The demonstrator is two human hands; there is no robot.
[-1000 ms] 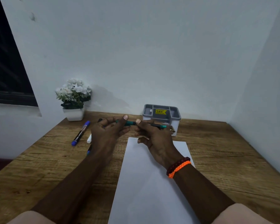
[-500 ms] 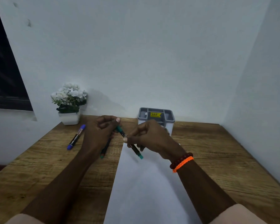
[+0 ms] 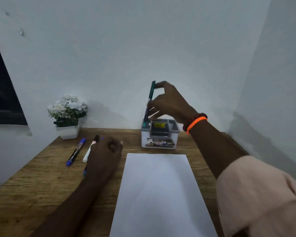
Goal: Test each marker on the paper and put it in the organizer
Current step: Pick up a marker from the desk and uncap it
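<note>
1. Marker, the green one (image 3: 150, 100), is in the right hand (image 3: 167, 103), held nearly upright with its bottom end dipping into the far-left compartment of the organizer (image 3: 160, 134). Fingers are pinched around the upper barrel, thumb side toward the camera, probably so it can drop straight down into the slot without snagging the dividers.

2. Only one view here, the head camera, so that's all I've got. Organizer sits at the far edge of the surface (image 3: 41, 185) against the wall, just beyond the paper (image 3: 161, 194).

3. Paper looks blank from this angle, can't make out any test mark on it. Could be too faint or blurry to see.

4. Left hand (image 3: 104, 156) rests on the surface left of the paper, fingers curled in. A bit of blue peeks out at both ends of it, so it seems to be over another marker, but I can't tell if it's actually gripping it.

5. Blue marker (image 3: 75, 152) and a white-bodied marker (image 3: 91, 148) lie side by side further left, near the potted flowers (image 3: 67, 115). My guess is they're queued up, within easy reach of that left hand.
</note>
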